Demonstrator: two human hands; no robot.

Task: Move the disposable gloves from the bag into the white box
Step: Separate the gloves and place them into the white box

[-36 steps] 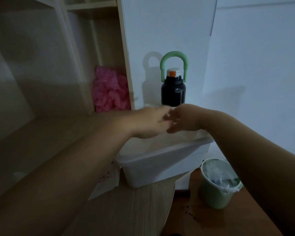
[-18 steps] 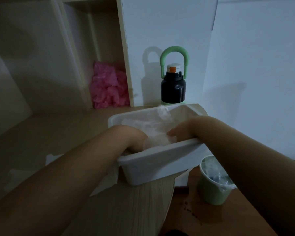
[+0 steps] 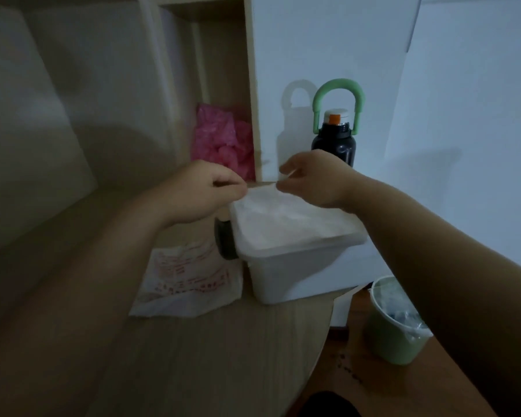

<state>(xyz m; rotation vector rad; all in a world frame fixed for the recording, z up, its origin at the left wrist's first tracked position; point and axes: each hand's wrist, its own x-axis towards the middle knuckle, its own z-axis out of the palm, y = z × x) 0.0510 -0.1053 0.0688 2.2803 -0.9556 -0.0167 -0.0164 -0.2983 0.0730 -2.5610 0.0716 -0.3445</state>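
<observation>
Head view: both forearms reach forward over the wooden table (image 3: pixel 193 356). The left hand (image 3: pixel 205 191) and right hand (image 3: pixel 316 179) are held above the far rim of the white box (image 3: pixel 298 272). Each hand's thumb and forefinger pinch an edge of the thin, translucent disposable gloves (image 3: pixel 283 218) heaped in the box's top. The bag (image 3: pixel 190 281) lies flat just left of the box. A pink plastic bundle (image 3: pixel 220 142) sits far left in a shelf. The right hand partly hides a black bottle (image 3: pixel 337 139). A green bin (image 3: pixel 394 326) stands near right.
</observation>
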